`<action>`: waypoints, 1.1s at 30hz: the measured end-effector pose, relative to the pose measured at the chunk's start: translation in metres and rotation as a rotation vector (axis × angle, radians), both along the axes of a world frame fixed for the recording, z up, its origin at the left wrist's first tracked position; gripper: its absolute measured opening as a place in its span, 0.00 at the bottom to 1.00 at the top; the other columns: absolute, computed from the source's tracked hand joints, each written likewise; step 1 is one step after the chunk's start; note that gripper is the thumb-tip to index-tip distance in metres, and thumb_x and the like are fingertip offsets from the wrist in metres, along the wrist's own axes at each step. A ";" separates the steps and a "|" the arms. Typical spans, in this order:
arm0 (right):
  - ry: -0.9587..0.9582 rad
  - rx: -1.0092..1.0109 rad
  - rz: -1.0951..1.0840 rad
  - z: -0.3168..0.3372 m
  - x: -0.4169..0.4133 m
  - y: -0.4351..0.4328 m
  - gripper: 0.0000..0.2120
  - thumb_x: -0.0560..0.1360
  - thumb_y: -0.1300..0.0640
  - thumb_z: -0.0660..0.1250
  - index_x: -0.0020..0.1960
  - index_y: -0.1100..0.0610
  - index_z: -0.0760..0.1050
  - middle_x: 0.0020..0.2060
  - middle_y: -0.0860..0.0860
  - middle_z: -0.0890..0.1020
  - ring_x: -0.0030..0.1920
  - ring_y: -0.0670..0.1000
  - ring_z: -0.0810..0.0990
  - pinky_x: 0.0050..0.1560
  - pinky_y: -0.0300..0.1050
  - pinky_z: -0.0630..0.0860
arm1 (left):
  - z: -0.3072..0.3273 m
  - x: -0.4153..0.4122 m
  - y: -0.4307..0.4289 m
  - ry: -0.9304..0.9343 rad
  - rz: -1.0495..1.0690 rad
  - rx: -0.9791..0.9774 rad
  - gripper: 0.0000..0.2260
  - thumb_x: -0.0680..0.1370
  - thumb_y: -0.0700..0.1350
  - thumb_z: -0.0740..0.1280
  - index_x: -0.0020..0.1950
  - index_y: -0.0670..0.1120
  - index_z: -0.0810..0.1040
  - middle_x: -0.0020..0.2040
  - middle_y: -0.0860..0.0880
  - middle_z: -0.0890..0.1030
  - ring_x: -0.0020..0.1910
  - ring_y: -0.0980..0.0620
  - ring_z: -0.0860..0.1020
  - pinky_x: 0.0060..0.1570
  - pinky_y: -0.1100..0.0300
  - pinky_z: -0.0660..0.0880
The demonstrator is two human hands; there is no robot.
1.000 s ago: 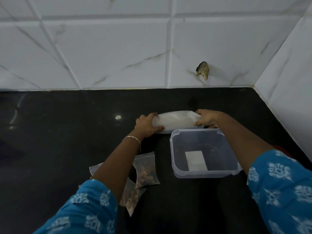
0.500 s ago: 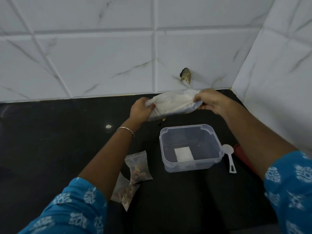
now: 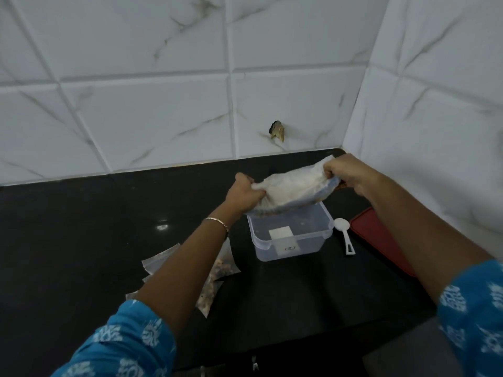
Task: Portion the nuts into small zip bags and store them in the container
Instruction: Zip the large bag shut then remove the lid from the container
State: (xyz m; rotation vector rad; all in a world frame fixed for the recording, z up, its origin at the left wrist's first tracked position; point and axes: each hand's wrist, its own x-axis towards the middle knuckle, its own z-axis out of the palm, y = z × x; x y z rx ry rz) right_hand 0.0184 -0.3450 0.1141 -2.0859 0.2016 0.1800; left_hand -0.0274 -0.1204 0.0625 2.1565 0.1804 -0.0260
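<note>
Both hands, left hand [image 3: 243, 192] and right hand [image 3: 344, 172], grip a white bag [image 3: 294, 190] with curled fingers above the clear container [image 3: 292, 240] on the desk [image 3: 81, 240].

Crumpled white bag [image 3: 294, 186] aloft over open clear container [image 3: 318, 242], nut-filled zip bags [image 3: 221, 265] flat at its left

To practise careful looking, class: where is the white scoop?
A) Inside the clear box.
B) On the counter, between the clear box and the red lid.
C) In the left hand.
B: the scoop lies on the counter, right of the clear box and beside the red lid.
</note>
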 end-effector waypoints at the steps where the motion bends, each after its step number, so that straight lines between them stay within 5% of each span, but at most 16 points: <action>1: -0.019 -0.058 0.017 -0.003 -0.005 0.000 0.07 0.68 0.68 0.60 0.33 0.60 0.69 0.31 0.55 0.71 0.31 0.52 0.71 0.33 0.43 0.69 | -0.004 -0.005 -0.004 0.007 -0.020 0.029 0.19 0.76 0.41 0.68 0.63 0.39 0.64 0.51 0.45 0.71 0.52 0.47 0.74 0.52 0.54 0.72; 5: -0.097 -0.386 0.112 -0.018 -0.021 0.007 0.07 0.69 0.64 0.61 0.33 0.59 0.69 0.29 0.53 0.73 0.29 0.52 0.71 0.29 0.41 0.63 | -0.010 -0.015 -0.014 -0.029 -0.087 0.167 0.19 0.78 0.40 0.64 0.64 0.40 0.61 0.52 0.44 0.72 0.47 0.48 0.74 0.45 0.56 0.71; 10: -0.196 -0.679 0.288 -0.035 -0.031 0.011 0.07 0.72 0.63 0.63 0.35 0.57 0.70 0.33 0.51 0.75 0.40 0.56 0.77 0.35 0.41 0.66 | -0.005 -0.018 -0.016 0.024 -0.237 0.327 0.18 0.78 0.43 0.64 0.65 0.40 0.66 0.60 0.41 0.73 0.57 0.43 0.75 0.56 0.53 0.74; 12: -0.244 -0.779 0.355 -0.038 -0.033 0.014 0.03 0.71 0.63 0.64 0.41 0.58 0.75 0.39 0.54 0.79 0.45 0.57 0.80 0.41 0.43 0.70 | -0.005 -0.019 -0.019 0.065 -0.310 0.421 0.18 0.79 0.43 0.63 0.67 0.40 0.68 0.63 0.40 0.72 0.60 0.42 0.74 0.58 0.53 0.72; 15: -0.279 -0.943 0.467 -0.046 -0.038 0.022 0.12 0.73 0.64 0.66 0.55 0.56 0.79 0.51 0.55 0.80 0.51 0.56 0.79 0.47 0.46 0.74 | -0.007 -0.022 -0.024 0.092 -0.450 0.622 0.16 0.79 0.37 0.62 0.67 0.39 0.72 0.64 0.39 0.74 0.62 0.42 0.74 0.61 0.53 0.72; 21: -0.486 -1.116 0.442 -0.061 -0.049 0.026 0.20 0.72 0.64 0.69 0.60 0.56 0.67 0.54 0.54 0.76 0.49 0.55 0.80 0.39 0.45 0.69 | -0.022 -0.028 -0.024 -0.112 -0.373 1.046 0.17 0.76 0.37 0.69 0.65 0.45 0.76 0.68 0.42 0.69 0.67 0.43 0.68 0.63 0.50 0.72; 25: -0.610 -1.245 0.403 -0.060 -0.049 0.029 0.24 0.67 0.64 0.74 0.59 0.55 0.67 0.54 0.54 0.75 0.52 0.53 0.77 0.48 0.45 0.74 | -0.019 -0.030 -0.028 -0.280 -0.253 1.291 0.21 0.73 0.43 0.72 0.65 0.47 0.73 0.69 0.42 0.66 0.65 0.43 0.66 0.63 0.49 0.67; 33: -0.426 -1.266 0.643 -0.059 -0.043 0.028 0.12 0.76 0.62 0.68 0.58 0.58 0.74 0.54 0.56 0.79 0.53 0.54 0.80 0.50 0.46 0.75 | -0.020 -0.021 -0.031 -0.197 -0.417 1.414 0.12 0.77 0.43 0.69 0.59 0.45 0.77 0.55 0.46 0.78 0.55 0.47 0.76 0.55 0.53 0.71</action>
